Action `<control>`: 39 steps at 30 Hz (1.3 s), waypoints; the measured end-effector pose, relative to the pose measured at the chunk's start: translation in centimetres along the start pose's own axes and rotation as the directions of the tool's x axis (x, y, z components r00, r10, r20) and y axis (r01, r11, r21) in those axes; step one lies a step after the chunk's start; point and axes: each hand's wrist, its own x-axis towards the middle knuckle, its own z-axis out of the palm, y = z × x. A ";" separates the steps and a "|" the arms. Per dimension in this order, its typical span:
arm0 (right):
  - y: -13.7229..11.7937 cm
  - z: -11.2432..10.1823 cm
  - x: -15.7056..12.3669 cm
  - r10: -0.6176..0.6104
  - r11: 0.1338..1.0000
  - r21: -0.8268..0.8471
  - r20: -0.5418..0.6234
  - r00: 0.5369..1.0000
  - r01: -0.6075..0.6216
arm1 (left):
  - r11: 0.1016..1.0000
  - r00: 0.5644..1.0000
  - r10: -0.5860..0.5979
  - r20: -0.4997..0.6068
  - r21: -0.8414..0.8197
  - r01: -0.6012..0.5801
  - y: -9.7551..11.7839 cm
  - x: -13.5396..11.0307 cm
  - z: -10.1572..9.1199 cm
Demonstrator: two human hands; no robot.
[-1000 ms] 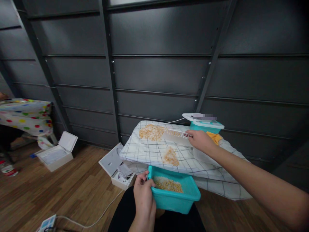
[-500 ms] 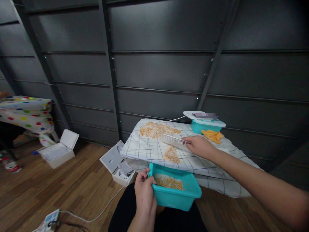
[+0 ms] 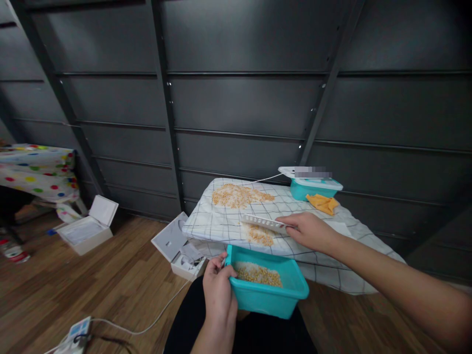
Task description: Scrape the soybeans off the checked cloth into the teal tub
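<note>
My left hand (image 3: 220, 292) grips the left rim of a turquoise plastic bin (image 3: 271, 301), held just in front of the table's edge. Yellow kernels mixed with white grains (image 3: 258, 275) lie in its bottom. Closed around one end of a white slotted plastic strip (image 3: 262, 222) is my right hand (image 3: 309, 230). The strip stands over the cloth, behind a small heap of kernels and white grains (image 3: 260, 236) at the front edge. Farther back, a larger spread of the same mix (image 3: 239, 195) covers the cloth's left part.
A checked cloth (image 3: 206, 216) covers the table. At its back right are a lidded turquoise bin (image 3: 311, 189) and an orange rag (image 3: 322, 203). Open white boxes (image 3: 86, 236) and a power strip (image 3: 78, 335) lie on the floor. A dark panelled wall (image 3: 239, 108) rises behind.
My right hand has brought the slotted strip toward me, from the edge of the large spread to just behind the small heap. My left hand still holds the bin.
</note>
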 end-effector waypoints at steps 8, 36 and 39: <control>-2.1 -0.4 0.0 0.047 0.999 -0.019 -0.028 0.998 -0.048 | 0.999 1.000 0.026 -0.015 0.018 -0.026 -0.2 0.0 -0.1; -4.1 -2.1 0.9 0.264 0.957 -0.074 -0.169 0.950 -0.279 | 0.999 0.999 0.035 -0.025 0.026 -0.034 -0.4 -0.1 -0.1; -3.5 -1.7 1.6 0.205 0.976 -0.041 -0.159 0.966 -0.214 | 0.999 0.999 0.037 -0.029 0.019 -0.036 -0.2 -0.2 0.0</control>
